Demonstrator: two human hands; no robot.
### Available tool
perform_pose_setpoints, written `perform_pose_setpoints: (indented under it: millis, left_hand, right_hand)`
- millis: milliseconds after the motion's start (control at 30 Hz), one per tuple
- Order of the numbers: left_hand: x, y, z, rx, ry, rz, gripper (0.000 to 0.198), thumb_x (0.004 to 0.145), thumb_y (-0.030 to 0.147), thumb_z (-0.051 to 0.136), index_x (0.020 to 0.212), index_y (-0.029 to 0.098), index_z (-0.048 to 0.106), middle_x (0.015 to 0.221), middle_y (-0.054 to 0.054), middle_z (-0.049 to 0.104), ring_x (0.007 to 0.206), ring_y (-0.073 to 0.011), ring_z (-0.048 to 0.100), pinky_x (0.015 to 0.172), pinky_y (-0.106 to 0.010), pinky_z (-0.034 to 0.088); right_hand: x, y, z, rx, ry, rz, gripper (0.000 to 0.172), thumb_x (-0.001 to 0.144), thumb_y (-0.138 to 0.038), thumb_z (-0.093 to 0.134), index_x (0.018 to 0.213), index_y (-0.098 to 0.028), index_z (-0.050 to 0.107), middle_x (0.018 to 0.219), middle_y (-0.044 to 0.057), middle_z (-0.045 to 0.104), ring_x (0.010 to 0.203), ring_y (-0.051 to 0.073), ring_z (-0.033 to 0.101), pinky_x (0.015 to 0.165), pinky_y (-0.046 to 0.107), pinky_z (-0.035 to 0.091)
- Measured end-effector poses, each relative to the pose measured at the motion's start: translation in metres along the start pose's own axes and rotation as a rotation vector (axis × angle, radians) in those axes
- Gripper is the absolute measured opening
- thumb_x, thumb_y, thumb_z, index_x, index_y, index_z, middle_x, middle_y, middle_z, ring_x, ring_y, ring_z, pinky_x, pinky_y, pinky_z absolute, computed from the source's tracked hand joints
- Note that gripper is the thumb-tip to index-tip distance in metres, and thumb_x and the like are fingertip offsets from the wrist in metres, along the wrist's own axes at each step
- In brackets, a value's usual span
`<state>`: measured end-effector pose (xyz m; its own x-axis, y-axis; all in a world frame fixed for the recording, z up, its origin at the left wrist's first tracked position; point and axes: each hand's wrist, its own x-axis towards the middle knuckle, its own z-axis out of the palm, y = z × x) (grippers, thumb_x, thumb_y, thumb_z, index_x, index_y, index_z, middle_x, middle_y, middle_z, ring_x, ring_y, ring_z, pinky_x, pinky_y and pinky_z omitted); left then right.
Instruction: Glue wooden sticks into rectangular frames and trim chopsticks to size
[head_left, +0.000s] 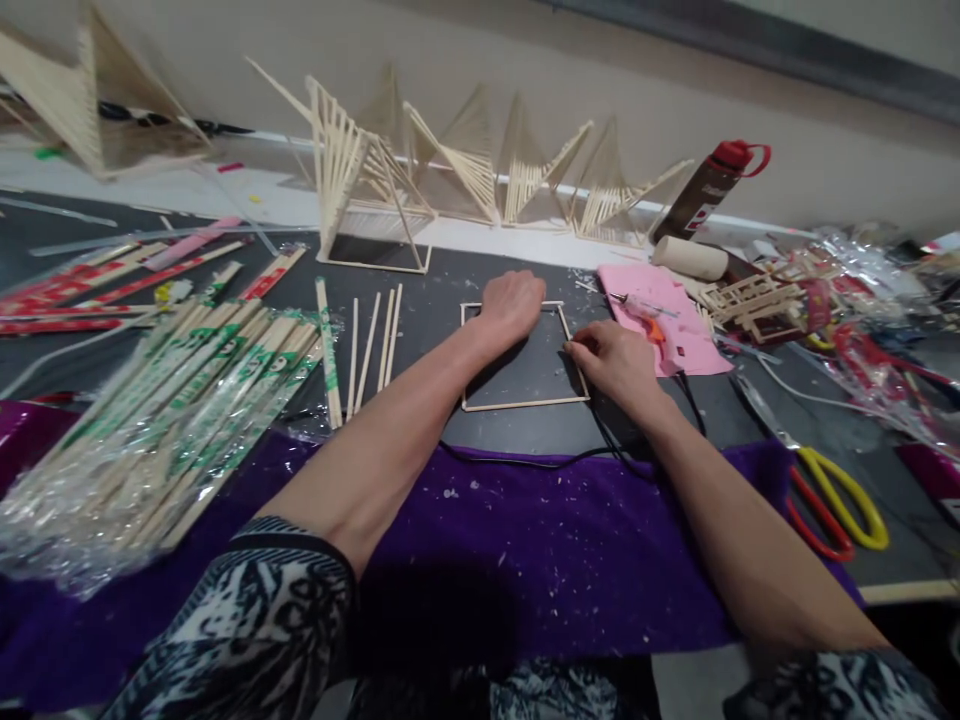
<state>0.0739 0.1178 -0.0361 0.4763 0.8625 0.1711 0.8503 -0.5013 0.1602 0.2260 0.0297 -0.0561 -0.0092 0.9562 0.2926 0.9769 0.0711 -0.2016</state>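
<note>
A square frame of thin wooden sticks [525,403] lies flat on the dark table. My left hand [512,302] rests on the frame's far side, its fingers curled down onto the stick. At the frame's right side, my right hand [616,361] pinches the stick with its fingertips. Several loose sticks [373,348] lie just left of the frame. A pink pad [679,335] with a small orange-handled tool [651,322] on it sits right of my right hand.
Wrapped chopstick bundles [172,420] fill the left. Stick sculptures [480,165] line the back wall beside a red-capped bottle [709,188] and a paper roll [690,258]. Yellow-and-red scissors [832,500] lie at the right near plastic clutter. A purple cloth [525,540] and black cord [540,462] cover the front.
</note>
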Motion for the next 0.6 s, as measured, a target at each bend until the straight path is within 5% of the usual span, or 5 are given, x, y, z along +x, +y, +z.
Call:
perform_pose_setpoints:
  millis: [600]
  left_hand:
    - [0.0005,-0.0015,0.0024,0.025,-0.009,0.005,0.034,0.084,0.017,0.036,0.100,0.014,0.066,0.104,-0.013,0.060,0.095,-0.0239,0.054,0.076,-0.035,0.043]
  right_hand:
    - [0.0010,-0.0013,0.0115,-0.003,-0.014,-0.043,0.025,0.082,-0.030,0.047,0.099,-0.020,0.063,0.090,0.006,0.062,0.079,0.019,0.057,0.064,0.027,0.038]
